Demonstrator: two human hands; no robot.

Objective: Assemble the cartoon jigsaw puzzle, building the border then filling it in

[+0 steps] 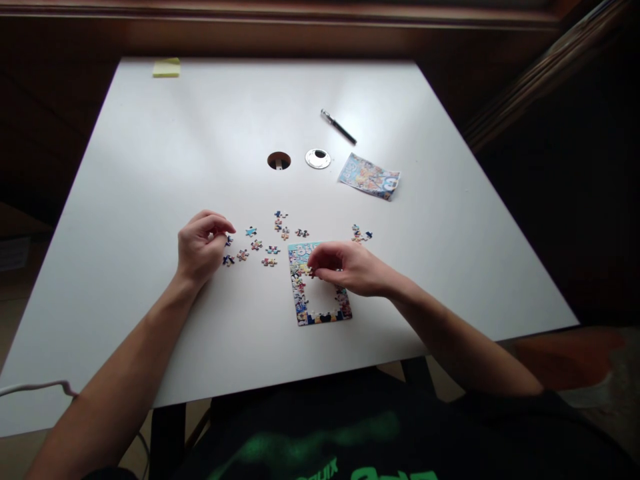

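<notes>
A small jigsaw puzzle (300,315) lies on the white table, its frame of joined pieces surrounding a bare middle. Over its upper part is my right hand (353,268), thumb and fingers pinched at a jigsaw piece near the inner edge; the hand hides the puzzle's upper right. To the left, my left hand (200,247) rests on the table with fingers curled in. What it holds, if anything, is hidden. A dark blue piece (229,261) lies beside it, and several loose jigsaw pieces (257,245) are scattered between the two hands.
A few more pieces (361,233) lie beyond my right hand. Farther back are a creased picture sheet (370,177), a black pen (339,127), a round metal cover (318,159) and a cable hole (279,161). Yellow sticky notes (167,67) sit at the far left; a white cable (37,386) crosses the near-left corner.
</notes>
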